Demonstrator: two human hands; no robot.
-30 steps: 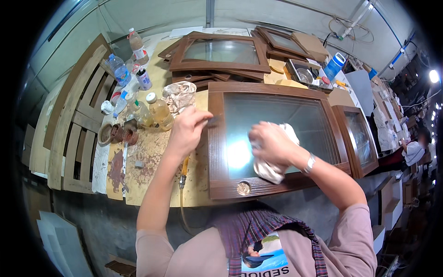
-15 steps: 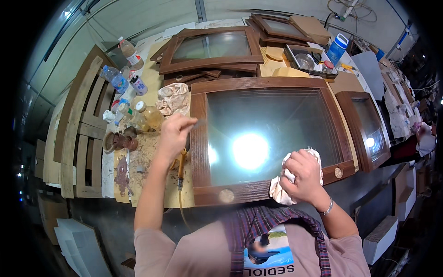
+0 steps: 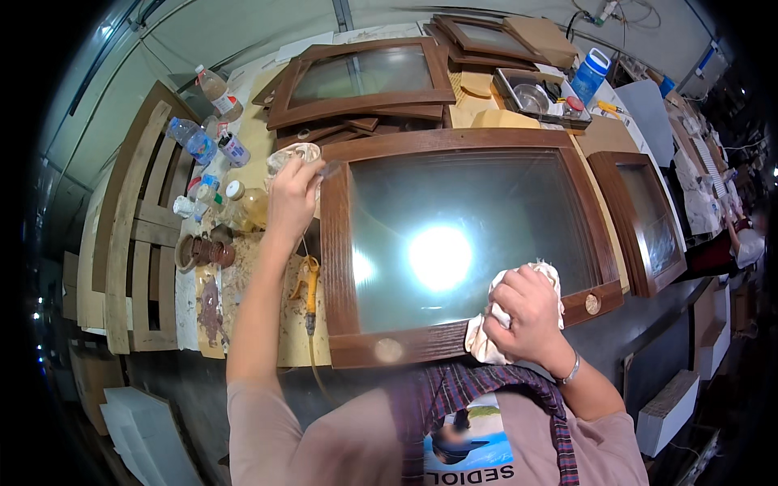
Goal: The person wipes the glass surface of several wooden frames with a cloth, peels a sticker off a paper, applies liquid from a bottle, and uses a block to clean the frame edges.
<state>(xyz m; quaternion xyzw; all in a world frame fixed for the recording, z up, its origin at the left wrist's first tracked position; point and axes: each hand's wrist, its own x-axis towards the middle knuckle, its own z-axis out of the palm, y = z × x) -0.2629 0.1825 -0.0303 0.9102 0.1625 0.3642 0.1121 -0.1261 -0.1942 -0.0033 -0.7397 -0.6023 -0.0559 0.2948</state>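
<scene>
A brown wooden frame (image 3: 476, 139) with a glass pane (image 3: 454, 194) lies flat before me, a bright lamp reflection on the glass. My right hand (image 3: 528, 314) is closed on a crumpled pale cloth (image 3: 485, 338), which rests over the frame's near edge and the glass beside it. At the far left corner of the frame, my left hand (image 3: 293, 194) pinches a small, thin, greyish see-through piece (image 3: 329, 168) whose kind I cannot make out. Just beyond that hand lies another crumpled cloth (image 3: 293, 152), partly hidden by it.
Left of the frame are a yellow air blow gun (image 3: 308, 283) with a hose, a jar of yellowish liquid (image 3: 247, 204) and several bottles. Stacked glazed frames (image 3: 361, 105) stand behind. A narrow glazed frame (image 3: 628, 202) and a tool tray (image 3: 543, 121) are to the right.
My left hand has moved away from me, up along the frame's left side to its far corner, still pinching the thin piece. The right hand and cloth have barely moved.
</scene>
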